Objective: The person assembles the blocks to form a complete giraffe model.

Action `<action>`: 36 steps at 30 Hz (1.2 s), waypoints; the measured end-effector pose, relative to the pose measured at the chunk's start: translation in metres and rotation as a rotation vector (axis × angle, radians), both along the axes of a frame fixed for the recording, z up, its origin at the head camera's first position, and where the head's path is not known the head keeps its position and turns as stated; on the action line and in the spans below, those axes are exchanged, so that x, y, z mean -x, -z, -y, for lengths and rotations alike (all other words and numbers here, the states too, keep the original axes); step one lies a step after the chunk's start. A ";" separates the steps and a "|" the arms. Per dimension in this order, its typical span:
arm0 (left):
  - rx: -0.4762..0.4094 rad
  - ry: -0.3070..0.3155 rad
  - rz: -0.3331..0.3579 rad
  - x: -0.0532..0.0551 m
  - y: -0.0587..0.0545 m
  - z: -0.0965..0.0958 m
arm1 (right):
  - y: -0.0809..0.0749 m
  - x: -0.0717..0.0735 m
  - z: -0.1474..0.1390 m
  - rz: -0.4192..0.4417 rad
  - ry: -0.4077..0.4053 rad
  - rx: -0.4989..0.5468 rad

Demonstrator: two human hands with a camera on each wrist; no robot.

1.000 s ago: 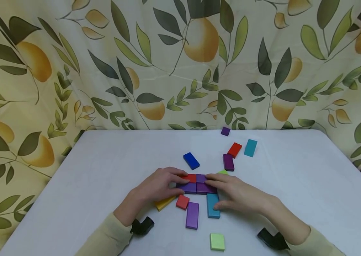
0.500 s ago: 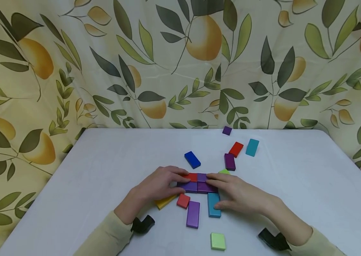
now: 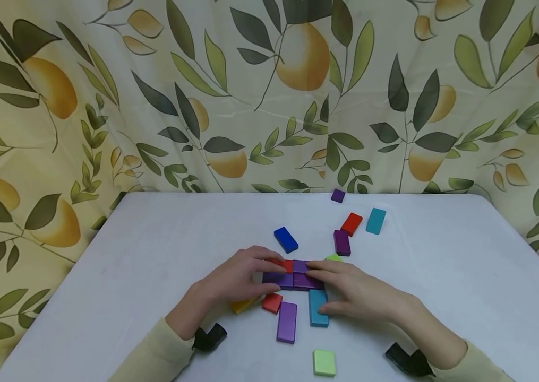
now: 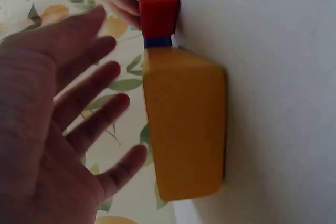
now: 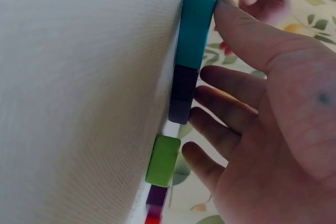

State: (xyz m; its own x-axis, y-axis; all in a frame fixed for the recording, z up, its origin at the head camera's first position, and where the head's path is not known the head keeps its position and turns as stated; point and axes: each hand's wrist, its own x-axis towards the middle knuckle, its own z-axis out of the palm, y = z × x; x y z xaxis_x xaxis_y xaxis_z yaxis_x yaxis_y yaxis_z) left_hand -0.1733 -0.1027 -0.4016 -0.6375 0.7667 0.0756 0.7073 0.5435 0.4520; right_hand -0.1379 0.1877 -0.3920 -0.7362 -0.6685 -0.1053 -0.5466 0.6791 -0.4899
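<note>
Your left hand [image 3: 240,275] and right hand [image 3: 362,291], fingers spread, flank four abutting blocks [image 3: 293,278] at centre. Grouping looks partly done; blue block [image 3: 285,240] (far) and lilac block [image 3: 287,322] (near) lie apart, apparently remaining.

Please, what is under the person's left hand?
In the head view, a yellow rectangular block, a red rectangular block and a purple rectangular block show partly beneath the left hand; whatever it covers there cannot be seen.

Cream sleeves [image 3: 156,354], black wrist pieces [image 3: 211,338]
</note>
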 end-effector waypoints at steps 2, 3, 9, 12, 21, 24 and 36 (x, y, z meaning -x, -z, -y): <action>-0.014 0.047 0.017 -0.004 -0.001 -0.001 | 0.000 -0.001 0.000 0.001 -0.002 0.000; -0.016 0.068 0.025 -0.006 -0.002 -0.001 | 0.000 -0.001 0.000 -0.001 -0.004 0.000; 0.009 0.123 0.046 -0.016 -0.005 -0.003 | 0.000 -0.001 0.001 -0.009 -0.002 -0.001; 0.045 0.144 0.045 -0.022 -0.005 -0.004 | 0.000 -0.001 0.001 -0.005 0.000 0.003; 0.130 0.164 0.025 -0.035 -0.004 -0.005 | -0.001 -0.001 0.001 0.004 0.006 0.001; 0.148 0.154 0.011 -0.038 -0.004 -0.004 | 0.000 -0.001 0.001 0.009 0.008 0.000; 0.146 0.121 0.035 -0.041 -0.004 0.002 | -0.002 -0.002 0.001 0.003 0.010 -0.007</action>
State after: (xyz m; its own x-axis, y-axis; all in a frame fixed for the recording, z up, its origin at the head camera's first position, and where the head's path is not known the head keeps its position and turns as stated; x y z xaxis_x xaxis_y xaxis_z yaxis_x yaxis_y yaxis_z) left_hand -0.1322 -0.1046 -0.3973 -0.5407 0.8389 -0.0631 0.7565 0.5176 0.3998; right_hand -0.1355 0.1864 -0.3902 -0.7425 -0.6603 -0.1127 -0.5381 0.6882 -0.4868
